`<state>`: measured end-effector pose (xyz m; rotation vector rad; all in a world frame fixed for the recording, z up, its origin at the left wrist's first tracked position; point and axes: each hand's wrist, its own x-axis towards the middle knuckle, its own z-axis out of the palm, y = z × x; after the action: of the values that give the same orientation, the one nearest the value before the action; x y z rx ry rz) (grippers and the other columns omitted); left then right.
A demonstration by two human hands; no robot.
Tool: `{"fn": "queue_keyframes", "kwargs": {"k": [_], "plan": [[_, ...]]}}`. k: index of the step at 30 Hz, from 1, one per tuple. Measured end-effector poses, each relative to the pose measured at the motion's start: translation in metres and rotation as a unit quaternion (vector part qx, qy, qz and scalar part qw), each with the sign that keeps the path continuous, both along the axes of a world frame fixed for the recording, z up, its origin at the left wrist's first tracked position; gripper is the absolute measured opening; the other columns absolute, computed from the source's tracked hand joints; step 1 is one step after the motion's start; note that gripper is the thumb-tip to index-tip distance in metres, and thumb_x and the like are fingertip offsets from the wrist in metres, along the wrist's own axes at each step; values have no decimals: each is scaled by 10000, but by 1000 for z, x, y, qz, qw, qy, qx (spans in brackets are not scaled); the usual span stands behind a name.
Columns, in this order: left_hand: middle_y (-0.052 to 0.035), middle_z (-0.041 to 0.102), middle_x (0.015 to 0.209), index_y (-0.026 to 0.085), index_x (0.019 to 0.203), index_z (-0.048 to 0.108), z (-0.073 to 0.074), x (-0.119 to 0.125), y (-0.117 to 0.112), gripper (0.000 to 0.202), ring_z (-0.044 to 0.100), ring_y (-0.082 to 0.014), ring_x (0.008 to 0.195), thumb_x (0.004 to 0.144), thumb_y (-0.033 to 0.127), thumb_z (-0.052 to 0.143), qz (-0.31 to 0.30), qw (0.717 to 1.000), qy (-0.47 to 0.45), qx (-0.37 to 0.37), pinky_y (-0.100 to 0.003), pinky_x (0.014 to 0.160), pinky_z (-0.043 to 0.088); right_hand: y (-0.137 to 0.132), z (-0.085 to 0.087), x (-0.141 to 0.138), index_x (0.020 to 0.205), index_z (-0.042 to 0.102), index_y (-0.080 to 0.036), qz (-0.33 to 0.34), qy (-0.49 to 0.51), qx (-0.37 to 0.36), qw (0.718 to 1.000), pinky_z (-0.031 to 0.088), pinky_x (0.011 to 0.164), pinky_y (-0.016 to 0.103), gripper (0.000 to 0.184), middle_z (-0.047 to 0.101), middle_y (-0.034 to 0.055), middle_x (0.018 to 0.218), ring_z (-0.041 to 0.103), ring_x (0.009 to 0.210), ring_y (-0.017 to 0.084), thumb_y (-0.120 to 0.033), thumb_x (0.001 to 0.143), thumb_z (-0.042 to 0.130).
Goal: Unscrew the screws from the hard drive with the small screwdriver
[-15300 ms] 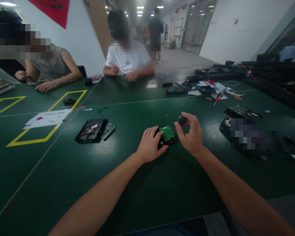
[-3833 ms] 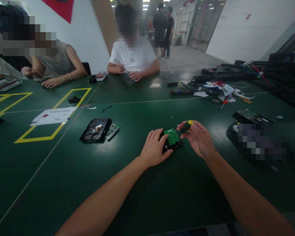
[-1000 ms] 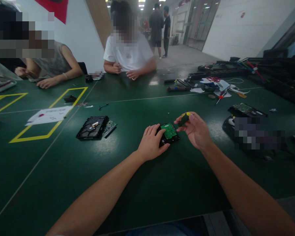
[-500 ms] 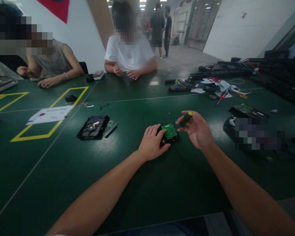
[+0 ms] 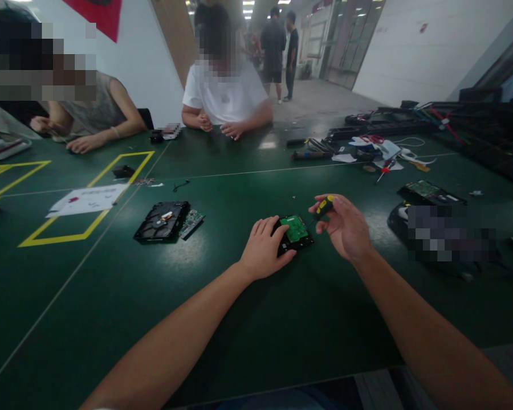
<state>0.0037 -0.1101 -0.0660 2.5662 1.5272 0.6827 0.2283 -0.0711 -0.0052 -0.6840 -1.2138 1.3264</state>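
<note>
Curled tighter than a moment ago, the right hand (image 5: 344, 228) pinches the screwdriver (image 5: 325, 205) in its fingers just beside the hard drive (image 5: 300, 245), which the left hand (image 5: 263, 247) presses to the table (image 5: 239, 319) with spread fingers; unscrewing its green board (image 5: 294, 228) seems underway, needing the tip seated squarely.

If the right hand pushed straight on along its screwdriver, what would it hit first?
Probably the green circuit board on the hard drive held by the left hand. The right hand aims its screwdriver toward it, though the tip is unclear.
</note>
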Motion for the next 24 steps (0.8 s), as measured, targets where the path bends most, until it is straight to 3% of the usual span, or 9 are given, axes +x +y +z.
{"fn": "queue_keyframes", "kwargs": {"k": [6,12,19,24], "plan": [[-173,431,1642,226,1472,549,2,0,0,652,413,-393,1516,930,558,694,-1,1000,-11,-6,-635,1265,312,0,-2,-4,1100,727,-269,-17,1,-12,1000,644,694,309,277,712,50,1037,706,1002,217,-518,996,662],[-168,443,1632,228,1469,552,2,0,-1,644,417,-385,1513,931,549,697,-1,1000,-10,-10,-624,1269,313,0,-5,-4,1057,658,-298,-32,11,2,999,634,666,287,198,732,8,1011,719,977,200,-458,971,735],[-174,440,1631,213,1467,554,2,0,-1,648,412,-385,1517,933,555,688,-1,1000,-5,-5,-615,1275,309,-1,-2,-3,1078,734,-277,-17,3,1,1000,621,652,273,210,713,44,1123,704,1014,204,-465,998,683],[-174,446,1628,217,1475,546,2,0,-1,650,415,-386,1515,939,557,682,-2,1000,-5,-6,-621,1269,317,0,-4,-5,1036,750,-279,-25,10,-3,1000,618,635,272,241,688,39,1070,681,966,195,-507,974,705]]}}
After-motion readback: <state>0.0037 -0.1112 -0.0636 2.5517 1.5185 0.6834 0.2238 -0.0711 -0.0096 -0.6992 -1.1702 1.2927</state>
